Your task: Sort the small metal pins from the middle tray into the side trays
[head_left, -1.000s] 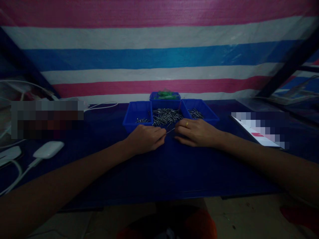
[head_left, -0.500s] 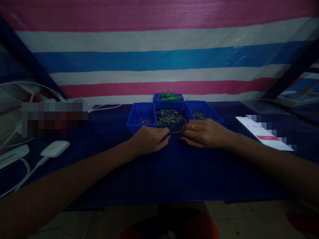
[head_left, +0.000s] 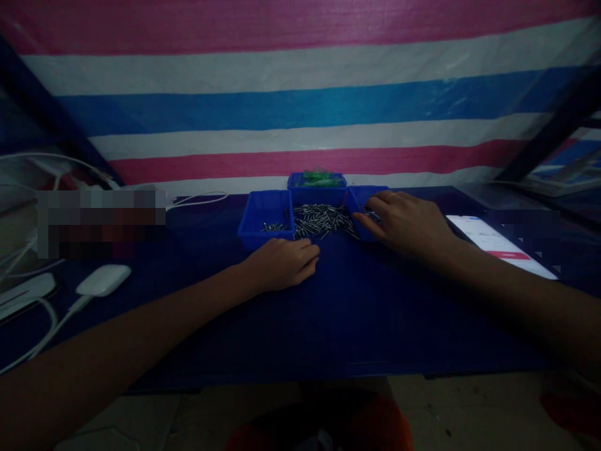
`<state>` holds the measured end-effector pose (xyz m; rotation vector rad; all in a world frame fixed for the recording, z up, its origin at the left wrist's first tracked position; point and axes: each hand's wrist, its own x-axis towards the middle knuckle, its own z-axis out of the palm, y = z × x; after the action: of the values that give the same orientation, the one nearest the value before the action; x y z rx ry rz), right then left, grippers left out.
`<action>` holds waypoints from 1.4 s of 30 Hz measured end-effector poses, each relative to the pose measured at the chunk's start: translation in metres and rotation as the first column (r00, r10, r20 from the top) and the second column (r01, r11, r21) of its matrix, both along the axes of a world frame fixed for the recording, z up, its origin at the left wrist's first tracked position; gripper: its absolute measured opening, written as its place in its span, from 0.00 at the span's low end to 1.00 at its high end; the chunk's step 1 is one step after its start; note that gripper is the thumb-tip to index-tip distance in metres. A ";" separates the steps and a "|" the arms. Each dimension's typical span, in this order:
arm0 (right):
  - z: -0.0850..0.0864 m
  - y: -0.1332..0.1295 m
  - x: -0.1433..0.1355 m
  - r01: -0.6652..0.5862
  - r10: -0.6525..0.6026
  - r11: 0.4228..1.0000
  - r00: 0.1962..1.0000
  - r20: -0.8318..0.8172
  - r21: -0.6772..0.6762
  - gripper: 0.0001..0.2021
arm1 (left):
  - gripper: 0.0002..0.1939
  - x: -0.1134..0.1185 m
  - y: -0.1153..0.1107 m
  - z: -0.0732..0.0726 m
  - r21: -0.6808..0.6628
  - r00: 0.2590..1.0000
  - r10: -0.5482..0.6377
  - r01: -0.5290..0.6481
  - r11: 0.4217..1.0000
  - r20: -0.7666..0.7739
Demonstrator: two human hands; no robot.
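Observation:
My left hand (head_left: 285, 263) rests on the dark blue table with its fingers closed together. Whatever may be between them is too small or hidden to make out. A pile of thin metal pins or rivets (head_left: 323, 219) lies on the table just beyond that hand. My right hand (head_left: 406, 220) is over the right blue bin (head_left: 359, 193), its thumb apart from the fingers and the fingertips at the bin's inside. Some metal pieces show there between thumb and fingers. The left blue bin (head_left: 265, 203) holds a few similar metal pieces (head_left: 275, 227).
Behind the pile stands a blue bin (head_left: 317, 193) with green plastic pieces (head_left: 320, 180). A lit phone (head_left: 502, 247) lies at right, beside my forearm. On the left are a white charger (head_left: 104, 280), its cable and other white cables. A striped sheet (head_left: 300, 113) hangs behind.
My right hand has moved away from my left, up and right to the right bin, its thumb and fingers parting. The thin metal piece between the hands no longer shows. My left hand stays put.

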<state>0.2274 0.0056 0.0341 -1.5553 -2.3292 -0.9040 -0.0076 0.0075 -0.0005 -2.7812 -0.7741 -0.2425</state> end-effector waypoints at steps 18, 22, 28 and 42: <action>-0.033 -0.009 -0.019 -0.437 0.430 0.823 0.897 -0.104 -0.364 0.16 | 0.16 0.002 -0.001 -0.005 0.042 0.999 0.031 -0.030 0.999 -0.027; -0.035 -0.007 -0.018 -0.419 0.426 0.828 0.902 -0.068 -0.371 0.19 | 0.16 0.002 0.000 -0.006 0.034 0.999 0.029 -0.029 0.999 -0.018; -0.034 -0.006 -0.018 -0.409 0.437 0.827 0.899 -0.017 -0.387 0.21 | 0.16 0.002 0.000 -0.004 0.020 0.999 0.034 -0.034 0.999 -0.025; -0.031 -0.006 -0.019 -0.406 0.411 0.808 0.908 -0.085 -0.428 0.21 | 0.16 0.002 0.000 -0.004 0.005 0.999 0.041 -0.040 0.999 -0.019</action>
<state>0.2087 -0.0001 0.0033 -1.0781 -2.8552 -0.2947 -0.0052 0.0075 -0.0042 -2.7562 -0.8233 -0.2098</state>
